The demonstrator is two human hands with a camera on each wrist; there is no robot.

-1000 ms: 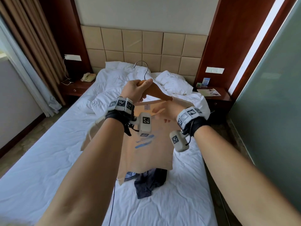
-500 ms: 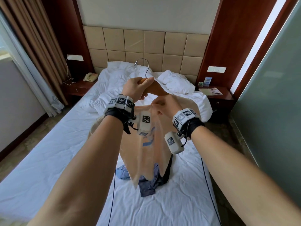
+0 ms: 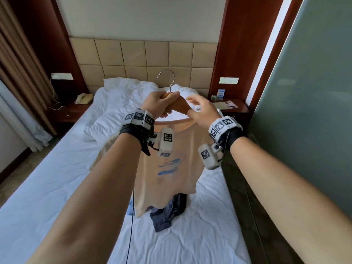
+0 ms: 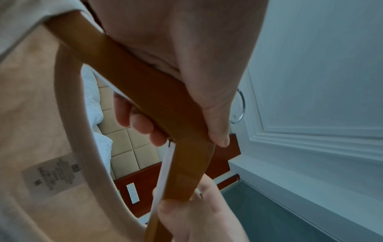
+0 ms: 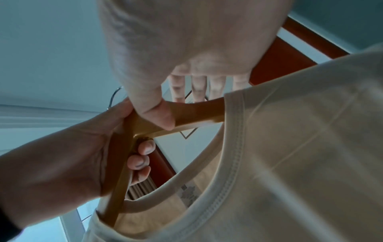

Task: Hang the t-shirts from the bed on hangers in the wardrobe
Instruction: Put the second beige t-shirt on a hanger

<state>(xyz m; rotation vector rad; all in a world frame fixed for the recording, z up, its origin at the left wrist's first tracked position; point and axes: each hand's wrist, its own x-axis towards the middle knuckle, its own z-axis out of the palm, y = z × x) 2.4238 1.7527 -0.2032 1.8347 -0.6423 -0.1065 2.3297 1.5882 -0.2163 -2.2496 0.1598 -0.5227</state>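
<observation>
A wooden hanger (image 3: 181,106) with a metal hook (image 3: 168,79) is held up over the bed. My left hand (image 3: 165,105) grips it at the middle, just below the hook; the left wrist view shows fingers and thumb wrapped round the wood (image 4: 157,91). A beige t-shirt (image 3: 167,178) with a blue print hangs from it, the collar (image 5: 234,147) round the hanger arms. My right hand (image 3: 192,107) is beside the left, its thumb (image 5: 159,114) against the right hanger arm, fingers straight. A dark blue garment (image 3: 167,214) and a light blue one (image 3: 131,207) lie on the bed below.
The bed (image 3: 57,187) has white sheets and rumpled pillows (image 3: 122,92) at the headboard. A nightstand with a phone (image 3: 83,99) is at the left, another with a brochure (image 3: 226,105) at the right. A glass partition (image 3: 304,111) runs along the right. A black cable (image 3: 131,225) hangs down.
The right hand has let go of the shirt's collar and opened, its thumb now on the hanger arm. The shirt has dropped onto the hanger and hangs flat, facing me.
</observation>
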